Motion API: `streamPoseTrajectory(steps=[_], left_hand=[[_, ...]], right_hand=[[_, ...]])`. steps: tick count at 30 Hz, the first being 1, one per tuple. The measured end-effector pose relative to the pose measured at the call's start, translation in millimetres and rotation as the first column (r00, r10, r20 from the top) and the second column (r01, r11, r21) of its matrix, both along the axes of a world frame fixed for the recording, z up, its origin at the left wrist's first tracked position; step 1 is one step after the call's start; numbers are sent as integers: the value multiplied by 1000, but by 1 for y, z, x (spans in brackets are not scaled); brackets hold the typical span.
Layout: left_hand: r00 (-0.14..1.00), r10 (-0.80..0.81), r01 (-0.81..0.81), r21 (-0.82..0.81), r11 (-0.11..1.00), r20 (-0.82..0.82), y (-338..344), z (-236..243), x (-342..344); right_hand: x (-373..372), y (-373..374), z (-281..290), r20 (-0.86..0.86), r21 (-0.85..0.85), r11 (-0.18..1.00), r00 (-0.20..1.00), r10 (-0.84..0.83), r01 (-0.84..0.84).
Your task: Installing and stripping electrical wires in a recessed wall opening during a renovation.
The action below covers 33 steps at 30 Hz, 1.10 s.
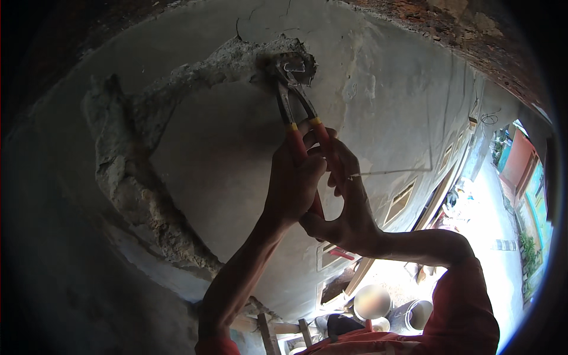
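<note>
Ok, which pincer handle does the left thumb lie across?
The left handle: the thumb of the left hand crosses it, and red shows again below. The right handle slants toward the right hand, uncovered by that thumb.

The scene is taken in by 1 wide fisheye camera, the left of 2 worn side by side on the head. The grey wall is faced at close range, and the left and middle of the view are filled by it. Near the middle, the left hand and the right hand are seen from the wearer's side, with the forearms led in from below. At the lower edge the red clothing is caught very near; beyond it, buckets are looked down on. At the right, a sunlit street is shown farther off. Straight edges are bent toward the darkened rim.
</note>
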<state>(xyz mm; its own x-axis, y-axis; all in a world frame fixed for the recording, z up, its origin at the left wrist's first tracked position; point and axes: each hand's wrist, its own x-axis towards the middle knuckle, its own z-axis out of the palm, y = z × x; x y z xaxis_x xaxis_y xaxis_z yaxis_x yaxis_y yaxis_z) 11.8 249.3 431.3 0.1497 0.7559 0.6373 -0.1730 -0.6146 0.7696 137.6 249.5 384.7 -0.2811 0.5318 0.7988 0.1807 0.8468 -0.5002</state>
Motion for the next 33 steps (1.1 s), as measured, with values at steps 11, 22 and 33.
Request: streamPoseTrajectory(steps=[11,22,33], left_hand=[[974,-206,204,27,979,98,11,5,4],[935,-284,292,-5,956,211,20,11,37],[843,-480,427,239,872,243,41,3,35]], right_hand=[[30,-7,42,89,-306,948,989,115,-82],[61,-4,83,336,-123,976,933,-128,178],[44,-19,66,245,277,832,802,-544,480]])
